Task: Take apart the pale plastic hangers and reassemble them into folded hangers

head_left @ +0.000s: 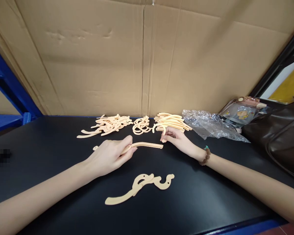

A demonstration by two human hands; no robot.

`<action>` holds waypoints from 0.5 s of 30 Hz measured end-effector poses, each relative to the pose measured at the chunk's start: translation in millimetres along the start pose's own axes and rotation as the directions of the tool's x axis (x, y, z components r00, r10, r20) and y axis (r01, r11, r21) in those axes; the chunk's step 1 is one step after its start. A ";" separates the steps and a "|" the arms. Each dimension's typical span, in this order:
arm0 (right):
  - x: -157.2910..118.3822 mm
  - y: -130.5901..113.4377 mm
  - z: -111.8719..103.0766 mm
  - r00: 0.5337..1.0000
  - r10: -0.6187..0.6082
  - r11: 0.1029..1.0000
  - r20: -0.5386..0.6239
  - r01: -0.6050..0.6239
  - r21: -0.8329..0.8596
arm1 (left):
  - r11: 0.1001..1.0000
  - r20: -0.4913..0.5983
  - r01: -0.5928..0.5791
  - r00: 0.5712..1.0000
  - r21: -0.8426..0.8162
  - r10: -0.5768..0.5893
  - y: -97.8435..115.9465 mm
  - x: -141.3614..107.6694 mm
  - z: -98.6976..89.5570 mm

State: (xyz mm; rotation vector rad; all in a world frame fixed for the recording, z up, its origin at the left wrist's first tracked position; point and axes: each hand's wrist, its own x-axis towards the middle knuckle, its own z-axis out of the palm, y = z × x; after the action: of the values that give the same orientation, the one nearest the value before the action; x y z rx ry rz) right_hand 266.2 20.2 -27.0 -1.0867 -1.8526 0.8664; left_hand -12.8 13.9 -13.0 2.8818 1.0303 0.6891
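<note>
My left hand is closed round a cream plastic piece that looks like part of a folding clothes hanger. A long, slightly curved hanger arm sticks out from its fingertips to the right, and a small rounded end shows behind the knuckles. Between thumb and fingers, my right hand pinches a curved hanger hook, just above the tip of that arm. Nearer to me lies a cream hanger assembly with a hook-shaped end and one long arm. My palm hides the middle of the left-hand piece.
Along the back of the black table lie a pile of jointed hanger pieces, a pile of hooks and a stack of straight arms. Clear plastic bags and a dark brown bag are at right. Cardboard stands behind.
</note>
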 end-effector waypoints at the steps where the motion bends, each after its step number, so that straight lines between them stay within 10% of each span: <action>1: -0.3 -1.1 -0.3 1.000 0.001 1.000 0.000 -0.001 -0.017 | 1.000 -0.010 0.012 1.000 0.002 -0.012 -0.4 0.1 -0.6; 15: 0.2 -1.9 -0.1 0.998 0.018 0.999 -0.063 -0.020 -0.039 | 0.998 0.064 -0.011 0.998 -0.058 0.014 7.5 -2.4 -6.4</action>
State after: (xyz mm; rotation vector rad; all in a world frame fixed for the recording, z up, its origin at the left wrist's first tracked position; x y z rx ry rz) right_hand 265.6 19.6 -25.3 -1.1449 -1.8169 0.8003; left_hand -12.5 5.7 -7.1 2.8436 0.9693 0.6116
